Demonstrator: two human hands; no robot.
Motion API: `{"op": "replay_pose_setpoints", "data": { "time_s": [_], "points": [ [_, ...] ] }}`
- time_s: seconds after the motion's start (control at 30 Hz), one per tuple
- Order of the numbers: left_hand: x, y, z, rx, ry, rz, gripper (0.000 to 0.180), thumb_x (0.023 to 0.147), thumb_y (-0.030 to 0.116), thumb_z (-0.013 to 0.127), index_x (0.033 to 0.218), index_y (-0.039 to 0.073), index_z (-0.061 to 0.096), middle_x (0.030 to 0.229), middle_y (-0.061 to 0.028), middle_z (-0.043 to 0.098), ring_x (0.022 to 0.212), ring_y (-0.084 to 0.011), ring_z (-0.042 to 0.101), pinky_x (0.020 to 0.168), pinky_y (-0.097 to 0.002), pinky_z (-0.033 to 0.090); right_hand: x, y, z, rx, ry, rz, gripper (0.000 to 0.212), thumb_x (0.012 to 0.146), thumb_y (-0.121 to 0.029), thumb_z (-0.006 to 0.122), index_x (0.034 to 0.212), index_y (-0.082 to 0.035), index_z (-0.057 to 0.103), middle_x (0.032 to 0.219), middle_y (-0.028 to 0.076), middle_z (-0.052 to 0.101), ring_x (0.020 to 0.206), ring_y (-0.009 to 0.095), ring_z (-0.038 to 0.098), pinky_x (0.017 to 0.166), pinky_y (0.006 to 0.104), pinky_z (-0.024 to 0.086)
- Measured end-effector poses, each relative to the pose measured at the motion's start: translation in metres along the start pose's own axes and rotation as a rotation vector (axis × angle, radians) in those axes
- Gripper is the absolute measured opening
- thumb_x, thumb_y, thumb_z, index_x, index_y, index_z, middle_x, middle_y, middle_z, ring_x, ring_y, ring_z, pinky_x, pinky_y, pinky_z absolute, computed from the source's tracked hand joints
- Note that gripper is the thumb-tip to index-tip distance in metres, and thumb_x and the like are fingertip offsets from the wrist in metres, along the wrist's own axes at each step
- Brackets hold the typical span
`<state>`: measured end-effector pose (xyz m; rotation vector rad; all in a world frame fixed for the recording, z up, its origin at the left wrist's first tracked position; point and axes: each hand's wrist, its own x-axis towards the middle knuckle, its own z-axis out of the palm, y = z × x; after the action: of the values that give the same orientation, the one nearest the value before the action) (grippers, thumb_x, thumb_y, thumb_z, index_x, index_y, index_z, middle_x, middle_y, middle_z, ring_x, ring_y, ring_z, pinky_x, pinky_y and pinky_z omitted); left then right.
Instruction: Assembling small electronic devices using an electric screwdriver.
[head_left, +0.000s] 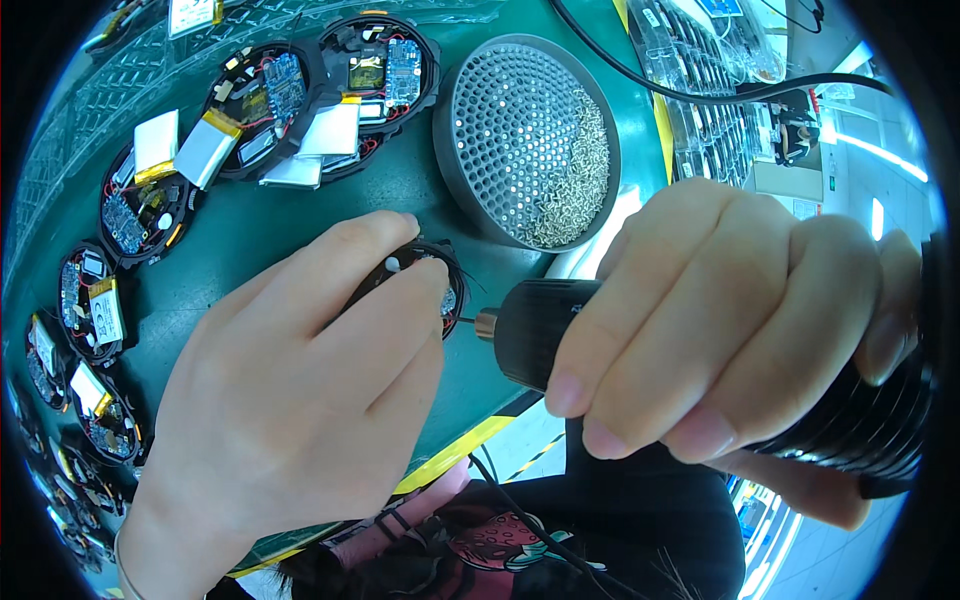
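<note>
My left hand (300, 380) is closed on a round black housing (455, 275) with a circuit board inside, holding it over the green mat; the fingers cover most of it. My right hand (730, 320) wraps around a black electric screwdriver (545, 325). Its thin bit, behind a copper-coloured collar, points left at the housing's edge; whether the tip touches a screw cannot be made out. Beyond the hands stands a round grey tray (450, 165) full of small holes. Loose silver screws (575, 185) are heaped along its right side.
Several similar round housings with blue boards (145, 205) and silver battery packs (205, 150) curve along the left and back of the green mat (290, 205). A black cable (700, 97) crosses the back right, above clear plastic trays (700, 130). Yellow tape (465, 450) edges the table.
</note>
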<state>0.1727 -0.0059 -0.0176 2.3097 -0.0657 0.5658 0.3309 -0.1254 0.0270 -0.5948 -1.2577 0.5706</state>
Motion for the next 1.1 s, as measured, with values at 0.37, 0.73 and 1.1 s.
{"op": "replay_pose_setpoints", "data": {
  "time_s": [0.37,0.73,1.1],
  "points": [
    [-0.007,-0.004,0.002,-0.097,0.062,-0.044,0.028,0.053,0.003,0.067,0.078,-0.008,0.061,0.098,-0.018,0.062,0.097,-0.0388,0.062,0.073,-0.0419,0.056,0.005,0.013,0.005,0.002,-0.343,0.045,0.035,0.09,-0.017,0.059,0.105,0.005,0.036,0.07,0.018,0.057,0.043,0.029,0.057,0.035,0.0407,0.053],
    [-0.003,0.0,-0.004,-0.025,-0.041,-0.189,0.036,0.059,-0.002,0.074,0.093,0.004,0.063,0.115,-0.0157,0.054,0.1,-0.0357,0.059,0.08,-0.041,0.052,0.026,0.005,-0.046,-0.097,-0.321,0.06,0.08,0.084,-0.067,0.053,0.123,0.002,0.04,0.088,0.01,0.055,0.056,0.018,0.061,0.045,0.0316,0.054],
    [0.001,0.006,-0.004,0.067,-0.062,-0.129,0.045,0.056,0.005,0.08,0.096,0.002,0.058,0.116,-0.0163,0.055,0.096,-0.0359,0.056,0.079,-0.0418,0.048,0.035,0.002,-0.067,-0.264,-0.32,0.077,0.105,0.067,-0.091,0.041,0.126,-0.005,0.046,0.093,0.013,0.057,0.066,0.025,0.063,0.058,0.0399,0.055]
  ]
}}
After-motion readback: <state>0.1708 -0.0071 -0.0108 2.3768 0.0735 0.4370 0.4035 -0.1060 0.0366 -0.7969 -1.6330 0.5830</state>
